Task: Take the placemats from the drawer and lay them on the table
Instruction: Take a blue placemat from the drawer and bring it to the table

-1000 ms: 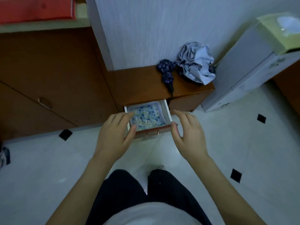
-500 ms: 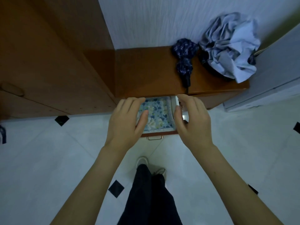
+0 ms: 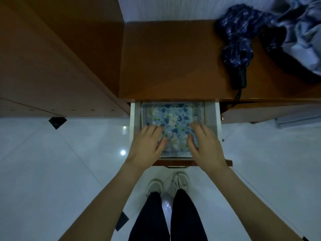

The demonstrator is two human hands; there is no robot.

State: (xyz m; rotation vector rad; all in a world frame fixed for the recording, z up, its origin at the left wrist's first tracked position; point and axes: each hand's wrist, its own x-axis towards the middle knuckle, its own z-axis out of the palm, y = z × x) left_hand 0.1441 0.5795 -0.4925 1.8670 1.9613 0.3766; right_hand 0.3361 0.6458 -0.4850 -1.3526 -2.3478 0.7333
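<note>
A pulled-out drawer (image 3: 211, 117) with white inner walls holds folded placemats (image 3: 173, 117) printed with blue and white flowers; a bordered mat lies under the top one. My left hand (image 3: 147, 145) rests flat on the left part of the top placemat, fingers spread. On the right part lies my right hand (image 3: 205, 145), fingers relaxed, thumb toward the middle. Neither hand grips the cloth. The mats' near corners are hidden under my hands.
The drawer belongs to a low brown cabinet (image 3: 165, 63) against a white wall. On its top lie a folded dark blue umbrella (image 3: 238, 47) and crumpled pale cloth (image 3: 302, 32). A taller brown cupboard (image 3: 52, 58) stands at the left. My feet (image 3: 166, 185) stand on glossy white tiles.
The view has closed in over the drawer. Both hands have moved from the drawer's sides down onto the top placemat.
</note>
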